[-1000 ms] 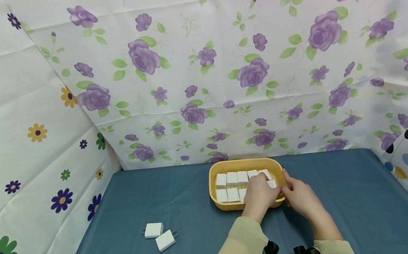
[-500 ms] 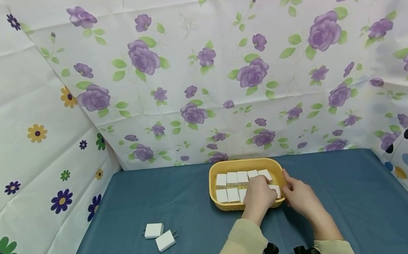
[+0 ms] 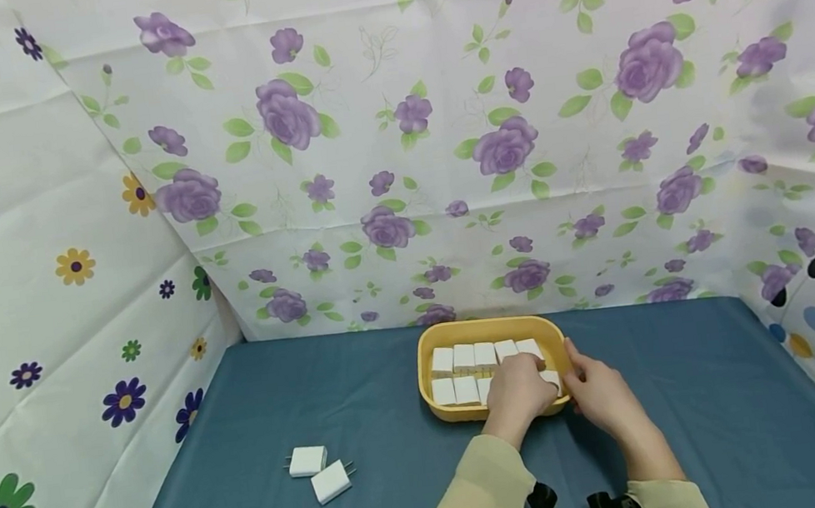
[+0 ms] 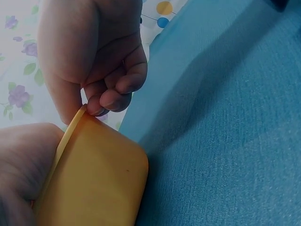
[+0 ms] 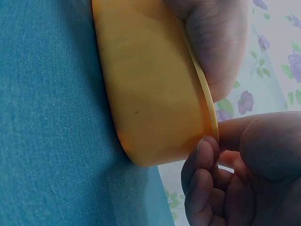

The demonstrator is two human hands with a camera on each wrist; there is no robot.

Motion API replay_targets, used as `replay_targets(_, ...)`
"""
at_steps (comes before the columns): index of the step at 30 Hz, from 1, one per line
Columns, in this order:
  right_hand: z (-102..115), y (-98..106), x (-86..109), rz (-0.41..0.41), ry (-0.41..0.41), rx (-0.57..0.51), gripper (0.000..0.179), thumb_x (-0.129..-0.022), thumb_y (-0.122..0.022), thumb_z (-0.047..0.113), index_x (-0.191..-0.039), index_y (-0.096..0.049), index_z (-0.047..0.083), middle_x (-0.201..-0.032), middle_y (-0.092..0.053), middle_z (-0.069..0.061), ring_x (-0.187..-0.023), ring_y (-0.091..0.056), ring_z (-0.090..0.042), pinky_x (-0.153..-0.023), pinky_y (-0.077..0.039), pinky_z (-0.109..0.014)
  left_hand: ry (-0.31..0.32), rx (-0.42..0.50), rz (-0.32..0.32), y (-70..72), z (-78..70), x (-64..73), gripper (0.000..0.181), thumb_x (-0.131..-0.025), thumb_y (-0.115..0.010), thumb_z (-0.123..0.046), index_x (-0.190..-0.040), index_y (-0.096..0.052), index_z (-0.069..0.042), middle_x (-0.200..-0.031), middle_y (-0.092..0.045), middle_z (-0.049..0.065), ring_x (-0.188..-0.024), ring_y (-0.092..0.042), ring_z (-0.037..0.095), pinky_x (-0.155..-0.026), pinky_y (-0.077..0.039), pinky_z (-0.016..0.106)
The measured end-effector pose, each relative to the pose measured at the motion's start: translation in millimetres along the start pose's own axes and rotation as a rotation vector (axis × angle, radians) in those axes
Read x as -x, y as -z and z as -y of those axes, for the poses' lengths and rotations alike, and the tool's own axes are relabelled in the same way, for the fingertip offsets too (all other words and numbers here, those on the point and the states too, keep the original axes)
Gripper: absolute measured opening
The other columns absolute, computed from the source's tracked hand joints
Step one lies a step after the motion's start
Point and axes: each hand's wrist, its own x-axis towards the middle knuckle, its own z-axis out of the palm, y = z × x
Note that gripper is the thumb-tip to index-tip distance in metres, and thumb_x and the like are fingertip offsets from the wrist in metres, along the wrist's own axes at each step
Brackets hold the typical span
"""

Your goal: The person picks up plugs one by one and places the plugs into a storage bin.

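Note:
A yellow plastic basket (image 3: 492, 330) on the table contains several white plug chargers (image 3: 466, 390) in two rows. My left hand (image 3: 520, 394) reaches over its near rim, with index finger and thumb around a white charger (image 3: 553, 381) at the right end of the front row; its fingertips are mostly hidden. With thumb and fingers my right hand (image 3: 606, 395) pinches the basket's right rim, as the right wrist view confirms, where the hand (image 5: 263, 165) grips the edge. In the left wrist view the basket's outer wall (image 4: 103, 174) hides the chargers.
Two more white chargers, one behind (image 3: 306, 461) and one in front (image 3: 331, 481), lie on the blue tablecloth (image 3: 363, 393) left of the basket, prongs showing. Floral sheets (image 3: 442, 158) hang behind the table and at both sides.
Inside the basket, the charger by my left thumb has shifted slightly toward the front row, and the left thumb has drawn back a little. My right hand stays at the rim.

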Motion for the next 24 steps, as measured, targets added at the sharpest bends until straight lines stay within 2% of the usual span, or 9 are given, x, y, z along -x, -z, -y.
replay_targets(6,0.0,-0.1,0.1,-0.006,0.007,0.001,0.066,-0.11,-0.047,0.018,-0.171,-0.023,0.01,-0.078,-0.06,-0.008,-0.064,-0.061,-0.021,-0.062,-0.05,-0.037,0.024,0.014,-0.013,0.7,0.1,0.3,0.029,-0.088,-0.085,-0.026,-0.116,-0.081,-0.023,-0.111,-0.075,-0.005,-0.075,-0.063,0.016,-0.056,-0.052,0.033)
replay_targets(13,0.9,-0.4,0.2,-0.005,0.004,0.001,0.066,-0.11,-0.046,0.018,-0.171,-0.023,0.01,-0.077,-0.06,-0.007,-0.064,-0.061,-0.021,-0.062,-0.05,-0.037,0.042,0.031,-0.028,0.4,0.1,0.2,0.029,-0.089,-0.088,-0.032,-0.114,-0.08,-0.023,-0.11,-0.075,-0.005,-0.082,-0.067,0.018,-0.061,-0.055,0.035)
replay_targets(19,0.6,-0.9,0.1,-0.004,-0.005,0.001,0.066,-0.11,-0.046,0.019,-0.171,-0.022,0.011,-0.075,-0.06,-0.007,-0.064,-0.06,-0.022,-0.061,-0.049,-0.036,0.049,0.046,-0.032,-0.1,-0.6,1.7,0.026,-0.09,-0.087,-0.031,-0.113,-0.08,-0.023,-0.109,-0.074,-0.004,-0.079,-0.065,0.017,-0.059,-0.054,0.035)
replay_targets(24,0.2,-0.4,-0.4,0.0,-0.005,0.0,0.065,-0.111,-0.046,0.019,-0.171,-0.022,0.011,-0.075,-0.06,-0.008,-0.064,-0.06,-0.022,-0.061,-0.049,-0.037,-0.024,0.027,-0.064,-1.0,-0.4,2.1,0.019,-0.094,-0.084,-0.03,-0.112,-0.079,-0.025,-0.108,-0.074,-0.006,-0.078,-0.065,0.015,-0.059,-0.053,0.034)
